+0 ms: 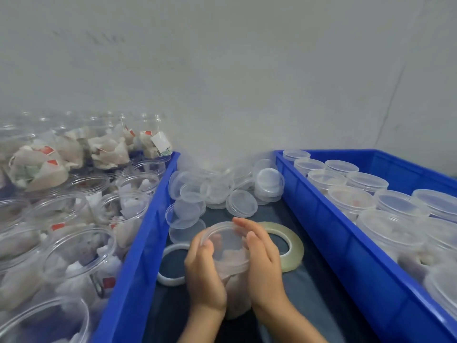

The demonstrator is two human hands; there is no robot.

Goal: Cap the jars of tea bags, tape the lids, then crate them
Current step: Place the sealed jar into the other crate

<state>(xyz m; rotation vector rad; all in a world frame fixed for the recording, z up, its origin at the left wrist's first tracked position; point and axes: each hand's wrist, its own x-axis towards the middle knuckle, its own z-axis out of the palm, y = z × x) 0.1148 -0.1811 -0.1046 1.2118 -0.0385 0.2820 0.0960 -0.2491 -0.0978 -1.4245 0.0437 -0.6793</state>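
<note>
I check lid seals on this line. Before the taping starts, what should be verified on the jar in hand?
1. Clear plastic lid sits on the clear jar of tea bags: ok.
2. Lid pressed down all round: cannot tell.
3. Left hand grip on jar: ok.
4. Right hand steadies jar: ok.
5. Yellowish tape roll lies beside jar: ok.
6. Room in right blue plastic crate: cannot tell.

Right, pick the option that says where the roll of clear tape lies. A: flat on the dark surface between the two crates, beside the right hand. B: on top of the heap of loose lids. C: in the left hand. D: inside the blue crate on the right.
A: the roll of clear tape lies flat on the dark surface between the crates, partly behind the right hand, while both hands hold the jar.
</note>
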